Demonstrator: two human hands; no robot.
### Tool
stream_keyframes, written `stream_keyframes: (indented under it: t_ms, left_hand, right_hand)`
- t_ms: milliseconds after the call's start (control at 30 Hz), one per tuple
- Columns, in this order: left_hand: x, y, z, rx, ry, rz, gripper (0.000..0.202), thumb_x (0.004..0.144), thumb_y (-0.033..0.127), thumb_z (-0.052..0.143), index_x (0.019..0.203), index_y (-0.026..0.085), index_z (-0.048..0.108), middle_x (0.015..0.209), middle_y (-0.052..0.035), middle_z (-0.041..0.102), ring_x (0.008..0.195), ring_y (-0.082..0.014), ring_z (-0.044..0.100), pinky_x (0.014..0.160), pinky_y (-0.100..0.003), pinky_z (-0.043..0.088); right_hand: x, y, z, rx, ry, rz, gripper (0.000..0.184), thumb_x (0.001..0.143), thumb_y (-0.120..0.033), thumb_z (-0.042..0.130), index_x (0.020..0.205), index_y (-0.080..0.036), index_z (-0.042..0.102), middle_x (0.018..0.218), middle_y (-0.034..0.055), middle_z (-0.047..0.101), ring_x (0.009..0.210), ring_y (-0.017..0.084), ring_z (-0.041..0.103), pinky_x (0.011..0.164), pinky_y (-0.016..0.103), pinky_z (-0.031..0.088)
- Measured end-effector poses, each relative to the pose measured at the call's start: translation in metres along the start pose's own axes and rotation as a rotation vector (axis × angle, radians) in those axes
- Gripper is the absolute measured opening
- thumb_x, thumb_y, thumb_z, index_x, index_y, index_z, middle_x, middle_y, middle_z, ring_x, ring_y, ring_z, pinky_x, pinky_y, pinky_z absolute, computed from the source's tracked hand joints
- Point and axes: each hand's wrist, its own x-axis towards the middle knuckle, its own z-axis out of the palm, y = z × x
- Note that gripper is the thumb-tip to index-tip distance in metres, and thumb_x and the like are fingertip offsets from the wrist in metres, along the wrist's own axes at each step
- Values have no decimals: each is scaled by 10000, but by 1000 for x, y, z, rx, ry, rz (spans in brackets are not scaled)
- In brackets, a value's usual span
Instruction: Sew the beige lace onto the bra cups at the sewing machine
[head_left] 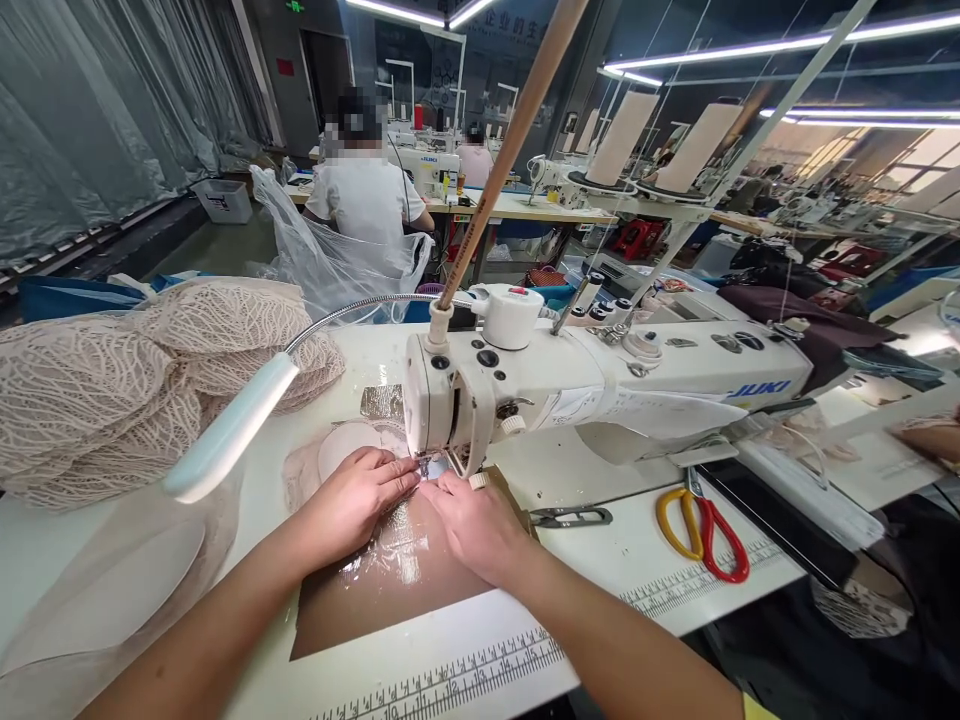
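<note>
At the presser foot point(424, 468) of a white JUKI sewing machine point(525, 385), my left hand point(360, 505) and my right hand point(476, 525) come close together. Sheer beige fabric point(300, 470) with a pale rounded cup piece point(349, 443) and a lacy edge spreads behind my left hand. My left fingers are drawn together and hold the fabric down left of the needle. Just to the right, my right thumb and fingers are closed at the fabric's edge, their tips partly hidden. Under both hands lies a shiny brown sheet point(390, 590).
Snips point(571, 517) and scissors with yellow and red handles point(703, 535) lie at right. A lamp point(232, 430) arches over the table's left side, near heaped beige lace pieces point(82, 400). Measuring tape point(450, 690) runs along the front edge. A co-worker point(360, 195) sits ahead.
</note>
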Motion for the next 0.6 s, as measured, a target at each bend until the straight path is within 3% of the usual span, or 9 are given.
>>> stream_keyframes:
  t_ms: [267, 467, 600]
  left_hand:
    - [4, -1, -1, 12, -13, -69, 418, 887, 72, 418, 1243, 185, 608, 1144, -103, 684, 943, -256, 555, 790, -399, 473]
    - [2, -3, 3, 64, 15, -69, 399, 881, 89, 444, 1236, 184, 599, 1153, -121, 661, 1034, -275, 543, 858, -426, 463]
    - [0, 2, -6, 159, -26, -173, 364, 869, 121, 455, 1201, 134, 602, 1166, -155, 629, 1045, -301, 549, 863, -450, 469]
  right_hand:
    - [-2, 4, 1, 103, 36, 9, 364, 873, -87, 467, 1161, -222, 644, 888, 26, 640, 723, 154, 521, 618, 263, 337]
    - [-2, 3, -1, 136, 53, 29, 341, 878, -93, 472, 1124, -222, 668, 900, 28, 657, 697, 145, 537, 626, 248, 367]
    - [-3, 5, 0, 162, 77, 24, 349, 878, -98, 472, 1132, -230, 671, 915, 34, 675, 746, 155, 572, 661, 248, 404]
